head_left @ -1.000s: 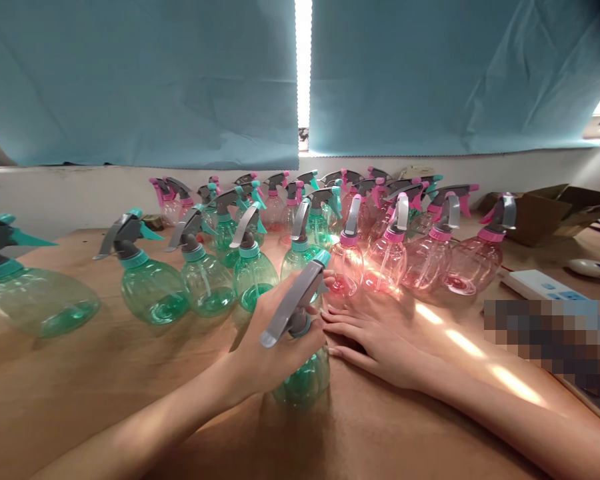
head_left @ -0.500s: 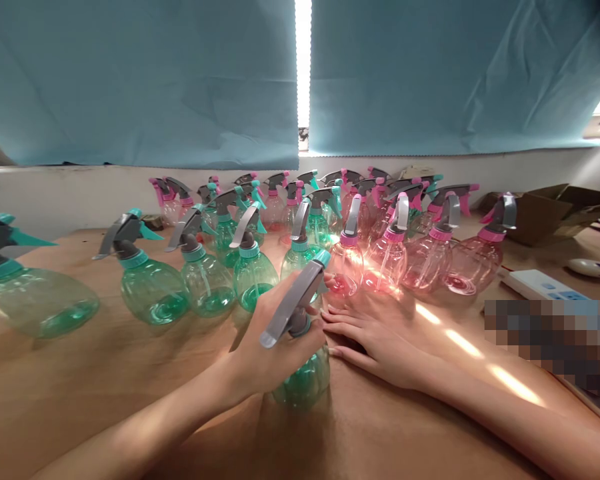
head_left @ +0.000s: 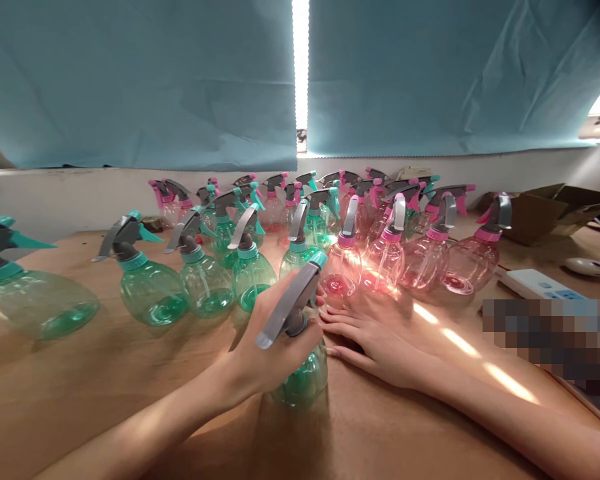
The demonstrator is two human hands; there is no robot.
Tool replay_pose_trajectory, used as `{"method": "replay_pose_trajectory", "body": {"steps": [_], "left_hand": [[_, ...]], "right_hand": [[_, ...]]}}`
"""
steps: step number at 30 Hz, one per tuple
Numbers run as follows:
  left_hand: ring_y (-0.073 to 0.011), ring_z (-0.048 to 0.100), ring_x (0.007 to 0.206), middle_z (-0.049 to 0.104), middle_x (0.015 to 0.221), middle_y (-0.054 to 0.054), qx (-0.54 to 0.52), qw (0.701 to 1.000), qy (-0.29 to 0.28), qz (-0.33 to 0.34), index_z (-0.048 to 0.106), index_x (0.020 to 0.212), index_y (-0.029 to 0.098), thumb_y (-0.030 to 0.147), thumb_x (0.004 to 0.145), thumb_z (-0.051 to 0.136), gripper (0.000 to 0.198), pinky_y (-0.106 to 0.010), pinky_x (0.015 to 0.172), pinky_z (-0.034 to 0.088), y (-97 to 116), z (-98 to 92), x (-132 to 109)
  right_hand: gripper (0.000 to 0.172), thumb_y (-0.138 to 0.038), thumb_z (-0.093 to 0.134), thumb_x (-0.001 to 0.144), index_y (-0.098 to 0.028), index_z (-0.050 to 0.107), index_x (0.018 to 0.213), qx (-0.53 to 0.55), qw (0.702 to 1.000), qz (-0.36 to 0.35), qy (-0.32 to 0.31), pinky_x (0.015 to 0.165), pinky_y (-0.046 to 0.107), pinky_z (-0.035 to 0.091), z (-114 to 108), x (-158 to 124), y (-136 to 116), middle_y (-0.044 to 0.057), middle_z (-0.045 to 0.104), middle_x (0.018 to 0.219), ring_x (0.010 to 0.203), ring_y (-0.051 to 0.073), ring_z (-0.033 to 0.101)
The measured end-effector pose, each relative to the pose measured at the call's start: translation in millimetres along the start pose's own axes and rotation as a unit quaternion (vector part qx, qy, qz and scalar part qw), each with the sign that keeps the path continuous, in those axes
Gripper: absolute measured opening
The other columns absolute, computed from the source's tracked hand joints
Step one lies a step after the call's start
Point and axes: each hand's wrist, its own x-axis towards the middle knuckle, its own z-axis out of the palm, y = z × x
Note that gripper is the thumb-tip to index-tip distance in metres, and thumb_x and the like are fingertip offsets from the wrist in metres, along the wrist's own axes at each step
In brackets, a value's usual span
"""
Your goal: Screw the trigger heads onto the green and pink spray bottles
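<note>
My left hand [head_left: 267, 340] is wrapped around the neck of a green spray bottle [head_left: 300, 380] that stands on the wooden table [head_left: 80, 373] in front of me. Its grey trigger [head_left: 285, 303] slants up toward a teal nozzle. My right hand [head_left: 375, 340] lies flat on the table just right of that bottle, fingers stretched out and pointing left, holding nothing. Its fingertips are close to the bottle.
Rows of green spray bottles [head_left: 153, 283] and pink spray bottles [head_left: 427, 257] stand behind my hands. One green bottle [head_left: 30, 297] sits at the far left. A white power strip [head_left: 537, 283], a cardboard box [head_left: 555, 210] and a white object [head_left: 583, 267] are at the right. Blue curtains hang behind.
The view has shifted very slightly; both hands and the held bottle stay where they were.
</note>
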Motion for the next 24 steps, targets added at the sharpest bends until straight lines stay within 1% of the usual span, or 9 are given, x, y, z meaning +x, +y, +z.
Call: {"method": "replay_pose_trajectory", "body": {"steps": [6,8,11,14,19,21,24], "left_hand": [[-0.0107,0.046,0.062,0.055,0.078,0.001,-0.009,1.000,-0.003,-0.006,0.053,0.087,0.020,0.015,0.077,0.052,0.011,-0.024,0.058,0.043,0.5,0.1,-0.2],[-0.0102,0.045,0.060,0.056,0.077,0.001,-0.010,1.000,-0.005,-0.014,0.053,0.086,0.020,0.016,0.076,0.052,0.011,-0.024,0.055,0.041,1.1,-0.2,0.5],[-0.0101,0.044,0.055,0.056,0.075,0.002,-0.011,0.999,-0.023,-0.035,0.055,0.092,0.021,0.018,0.075,0.050,0.017,-0.024,0.049,0.036,1.4,-0.5,2.0],[-0.0124,0.050,0.057,0.057,0.073,0.002,-0.029,0.998,-0.040,-0.045,0.055,0.098,0.022,0.021,0.076,0.050,0.023,-0.026,0.052,0.039,0.6,0.2,3.3],[-0.0128,0.054,0.062,0.062,0.082,-0.001,-0.034,0.998,-0.027,-0.043,0.055,0.109,0.021,0.022,0.079,0.051,0.030,-0.026,0.056,0.045,-1.9,3.5,3.0],[-0.0118,0.053,0.062,0.064,0.084,-0.001,-0.033,0.998,-0.023,-0.046,0.055,0.110,0.021,0.023,0.081,0.052,0.029,-0.025,0.057,0.046,-2.2,4.7,2.4],[-0.0101,0.051,0.059,0.066,0.094,-0.004,-0.041,0.998,-0.014,-0.050,0.055,0.115,0.021,0.023,0.082,0.053,0.033,-0.025,0.058,0.049,-2.1,5.8,2.1]], "right_hand": [[0.046,-0.041,0.046,0.100,-0.029,0.047,0.145,0.008,1.000,-0.006,0.010,0.116,0.050,0.032,0.6,0.2,0.2,0.005,0.050,0.148,0.138,0.025,0.043],[0.046,-0.041,0.046,0.100,-0.029,0.048,0.145,0.005,1.000,-0.004,0.009,0.116,0.049,0.032,0.3,0.3,-0.5,0.005,0.051,0.148,0.138,0.025,0.043],[0.046,-0.043,0.046,0.100,-0.028,0.049,0.144,-0.006,1.000,0.003,0.002,0.116,0.048,0.031,-1.4,0.1,-3.0,0.005,0.051,0.147,0.138,0.025,0.042],[0.045,-0.042,0.047,0.100,-0.027,0.051,0.142,-0.023,1.000,0.009,0.003,0.117,0.049,0.030,-3.8,-0.3,-6.3,0.005,0.052,0.147,0.140,0.025,0.041],[0.045,-0.044,0.046,0.100,-0.026,0.052,0.142,-0.029,0.999,0.000,0.016,0.115,0.049,0.033,-4.6,-0.2,-7.3,0.006,0.053,0.146,0.137,0.026,0.044],[0.046,-0.046,0.044,0.101,-0.026,0.051,0.142,-0.030,0.999,-0.008,0.015,0.115,0.049,0.034,-3.9,0.0,-6.1,0.007,0.052,0.146,0.136,0.025,0.046],[0.047,-0.047,0.042,0.101,-0.025,0.051,0.142,-0.028,0.999,-0.010,0.018,0.115,0.049,0.034,-2.4,0.5,-4.1,0.008,0.052,0.146,0.136,0.025,0.046]]}}
